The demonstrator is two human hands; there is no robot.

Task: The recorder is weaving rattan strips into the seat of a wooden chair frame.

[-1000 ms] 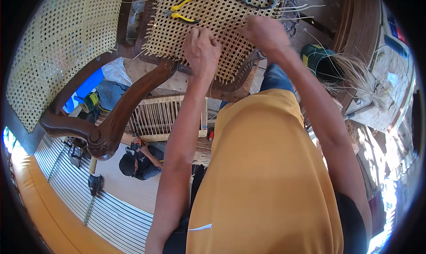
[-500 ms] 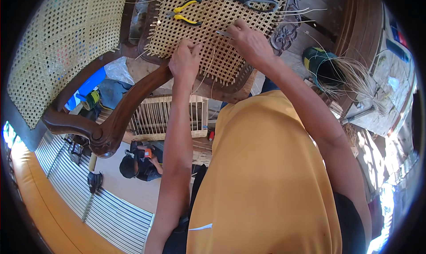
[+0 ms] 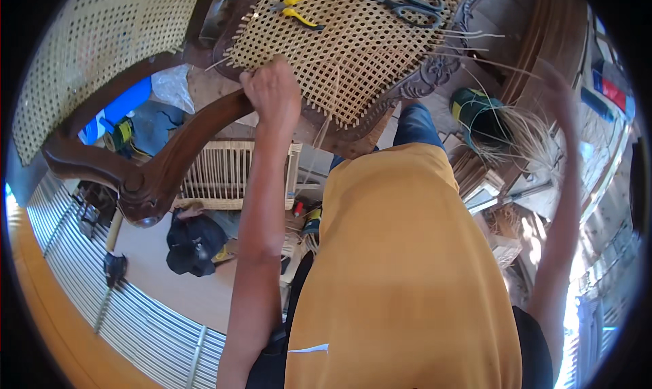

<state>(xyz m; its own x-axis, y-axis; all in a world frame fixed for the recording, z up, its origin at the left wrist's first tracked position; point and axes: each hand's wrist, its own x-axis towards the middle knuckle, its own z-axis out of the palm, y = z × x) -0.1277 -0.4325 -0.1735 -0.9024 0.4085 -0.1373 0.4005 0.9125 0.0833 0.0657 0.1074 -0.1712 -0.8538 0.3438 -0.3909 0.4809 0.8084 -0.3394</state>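
The woven cane seat (image 3: 339, 70) sits in a dark carved wooden chair frame (image 3: 435, 77). My left hand (image 3: 273, 94) is closed with curled fingers at the seat's near left edge; what it pinches is hidden. Off to the right, my right hand (image 3: 558, 94) is raised and smeared by motion. A thin cane strand (image 3: 506, 66) stretches from the weave to its fingers. On the seat lie yellow-handled pliers (image 3: 302, 12) and large scissors (image 3: 414, 7). Loose strand ends hang from the seat's front and right edges.
A curved wooden chair arm (image 3: 183, 151) stands left, beside the cane backrest (image 3: 109, 49). A dark green can (image 3: 475, 114) and loose cane strands (image 3: 530, 134) lie right. Below left is a slatted rack (image 3: 224, 175), with another person (image 3: 197, 243) wearing a dark cap beyond.
My right hand has swung from the seat far out to the right with a strand drawn taut. The pointed metal tool it held is no longer visible. My left hand stays by the edge.
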